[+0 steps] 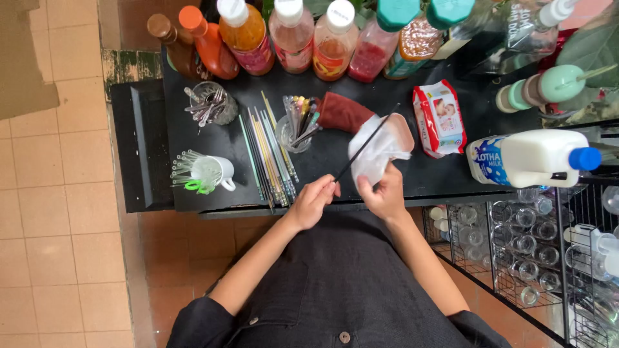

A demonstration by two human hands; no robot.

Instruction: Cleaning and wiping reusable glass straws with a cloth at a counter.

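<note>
Nearest the camera, a dark buttoned garment was seen, with both forearms reaching forward over the front edge of a black worktop (451, 177).

The left hand (314, 201) was closed in a pinch on the near end of a thin black straw (362, 148), which was held slanting up and to the right. The right hand (385, 193) was clamped on a white wipe (377, 151), and the wipe was wrapped about the middle of the straw, above the worktop's front edge.

Just left of the hands, a row of loose straws (271, 154) in several colours was laid flat on the worktop. A white mug (216, 172) with clear straws and a green item was noted further left. A clear glass (290, 132) with more straws stood behind the row, and a second glass (213, 103) with metal utensils beyond that. A dark red cloth (342, 111) lay touching the far side of the wipe. A pack of wet wipes (440, 118) lay to the right, and a white milk jug (529, 158) with a blue cap on its side further right.

Along the far edge, a line of sauce and syrup bottles (293, 35) was recorded. At lower right, a wire rack (522, 245) of glasses was seen below the worktop.
</note>
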